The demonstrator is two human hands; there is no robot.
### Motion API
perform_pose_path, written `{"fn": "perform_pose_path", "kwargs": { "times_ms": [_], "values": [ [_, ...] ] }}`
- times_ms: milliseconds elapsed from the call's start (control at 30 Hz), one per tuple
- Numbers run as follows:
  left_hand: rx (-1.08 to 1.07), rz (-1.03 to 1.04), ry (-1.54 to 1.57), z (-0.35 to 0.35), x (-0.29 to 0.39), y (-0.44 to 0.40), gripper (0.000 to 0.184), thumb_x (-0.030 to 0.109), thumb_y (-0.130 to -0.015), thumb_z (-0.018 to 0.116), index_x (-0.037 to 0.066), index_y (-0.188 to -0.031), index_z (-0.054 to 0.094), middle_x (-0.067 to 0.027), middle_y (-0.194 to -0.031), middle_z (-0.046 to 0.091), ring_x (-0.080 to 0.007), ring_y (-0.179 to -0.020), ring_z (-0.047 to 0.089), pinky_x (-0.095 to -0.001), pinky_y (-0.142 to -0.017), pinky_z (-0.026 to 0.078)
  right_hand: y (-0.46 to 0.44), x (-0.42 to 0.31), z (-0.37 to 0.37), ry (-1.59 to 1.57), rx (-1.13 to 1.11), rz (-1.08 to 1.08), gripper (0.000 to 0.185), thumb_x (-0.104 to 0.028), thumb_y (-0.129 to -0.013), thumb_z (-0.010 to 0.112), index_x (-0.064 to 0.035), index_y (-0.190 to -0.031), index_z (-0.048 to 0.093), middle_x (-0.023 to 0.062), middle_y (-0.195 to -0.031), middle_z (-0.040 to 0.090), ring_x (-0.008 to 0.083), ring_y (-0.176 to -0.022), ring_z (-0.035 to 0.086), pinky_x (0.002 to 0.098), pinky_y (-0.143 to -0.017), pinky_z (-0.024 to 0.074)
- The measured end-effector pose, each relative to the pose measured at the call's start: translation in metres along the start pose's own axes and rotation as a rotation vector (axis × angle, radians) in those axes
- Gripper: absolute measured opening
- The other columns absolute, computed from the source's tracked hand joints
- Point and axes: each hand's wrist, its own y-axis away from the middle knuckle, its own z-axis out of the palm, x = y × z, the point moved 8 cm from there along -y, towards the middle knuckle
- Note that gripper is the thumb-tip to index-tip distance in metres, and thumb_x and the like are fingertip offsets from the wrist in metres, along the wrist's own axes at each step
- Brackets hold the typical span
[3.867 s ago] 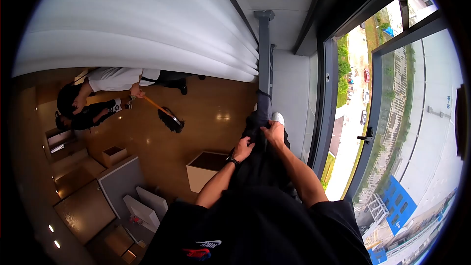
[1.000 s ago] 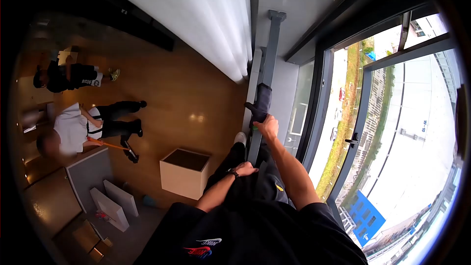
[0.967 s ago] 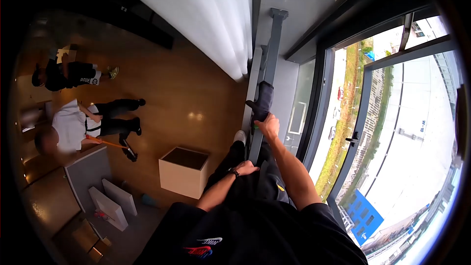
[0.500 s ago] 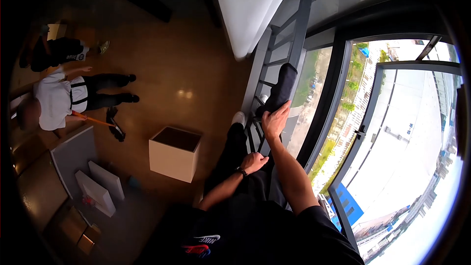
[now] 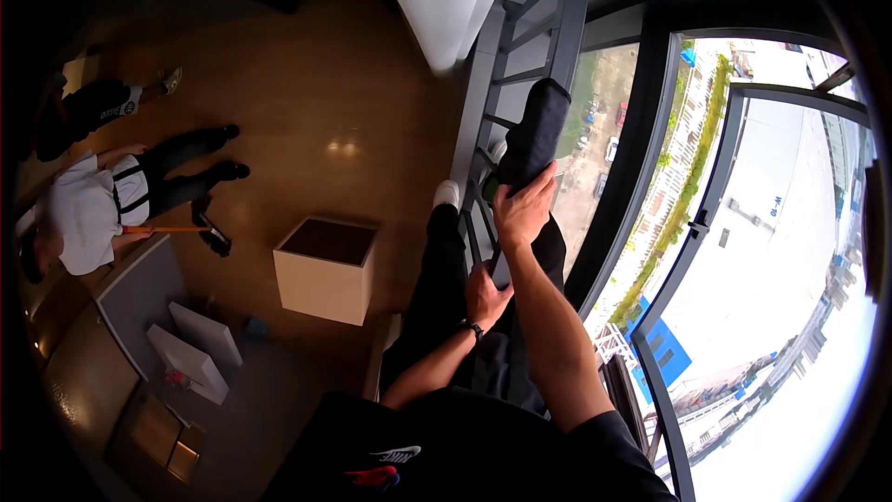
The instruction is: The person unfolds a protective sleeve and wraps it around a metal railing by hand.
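Brown floor (image 5: 344, 93); grey railing (image 5: 569, 23) beside open window (image 5: 717, 186); right grip (image 5: 526, 208) clamped on black cloth (image 5: 535, 130); left grip (image 5: 488, 296) hidden, cannot tell.

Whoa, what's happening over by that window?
Someone is next to an open window, with their right hand on a dark cloth that lies along the top of a railing. Their left hand is at the railing too, closer to their body, though its grip is hard to see. Farther off, a person in a white shirt is holding a mop, and a box sits on the floor.
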Motion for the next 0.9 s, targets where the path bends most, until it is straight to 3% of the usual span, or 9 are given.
{"fn": "perform_pose_path", "kwargs": {
  "times_ms": [33,133,367,433,700,900],
  "values": [
    [-0.008,0.0,0.004,0.004,-0.001,0.004,0.046,0.033,-0.073,0.08,0.006,-0.102,0.056,-0.0136,-0.069,0.061,-0.0381,-0.064,0.061,-0.0441,-0.059,0.051,0.0,0.0,0.0,-0.003,-0.005,0.008,0.086,-0.019,-0.076,0.062,0.0038,-0.147,0.02,0.0257,-0.126,0.046,0.0445,-0.116,0.049,0.0469,-0.095,0.046],
    [-0.227,-0.354,-0.021,0.02,-0.026,0.017,0.043,0.035,-0.076,0.076,0.006,-0.101,0.058,-0.0185,-0.086,0.069,-0.0398,-0.077,0.066,-0.0471,-0.063,0.053,0.0,-0.003,-0.004,-0.004,-0.015,0.027,0.085,-0.02,-0.076,0.062,0.0036,-0.146,0.021,0.0254,-0.127,0.046,0.0441,-0.116,0.049,0.047,-0.094,0.047],
    [-0.256,-0.397,-0.08,0.023,-0.034,0.021,0.042,0.032,-0.072,0.076,0.005,-0.099,0.058,-0.0183,-0.084,0.069,-0.0396,-0.075,0.067,-0.0465,-0.064,0.055,0.003,-0.003,-0.001,0.036,-0.01,0.009,0.087,-0.024,-0.077,0.063,0.0016,-0.148,0.019,0.0242,-0.13,0.046,0.0449,-0.114,0.052,0.0497,-0.09,0.048],
    [-0.225,-0.359,-0.07,0.023,-0.032,0.021,0.044,0.031,-0.07,0.077,0.005,-0.099,0.058,-0.0181,-0.084,0.069,-0.0389,-0.076,0.067,-0.0463,-0.066,0.055,0.003,-0.007,-0.007,0.006,-0.021,0.048,0.084,-0.018,-0.075,0.059,0.0039,-0.147,0.021,0.0254,-0.13,0.046,0.0431,-0.119,0.049,0.0472,-0.094,0.0477],
    [-0.271,-0.425,-0.103,0.024,-0.032,0.022,0.045,0.032,-0.069,0.077,0.005,-0.1,0.059,-0.0172,-0.086,0.07,-0.0382,-0.078,0.067,-0.0457,-0.067,0.056,0.003,-0.007,-0.005,0.023,0.028,-0.019,0.084,-0.018,-0.076,0.059,0.0033,-0.147,0.021,0.0249,-0.129,0.047,0.0426,-0.117,0.05,0.0476,-0.091,0.0491],
    [-0.224,-0.361,-0.071,0.023,-0.031,0.021,0.045,0.031,-0.069,0.077,0.006,-0.102,0.059,-0.0176,-0.089,0.069,-0.0379,-0.081,0.067,-0.0451,-0.07,0.056,0.003,-0.004,-0.004,0.016,0.013,0.01,0.084,-0.019,-0.075,0.059,0.0035,-0.147,0.022,0.0249,-0.127,0.048,0.0427,-0.118,0.049,0.0474,-0.091,0.0492]
  ]
}}
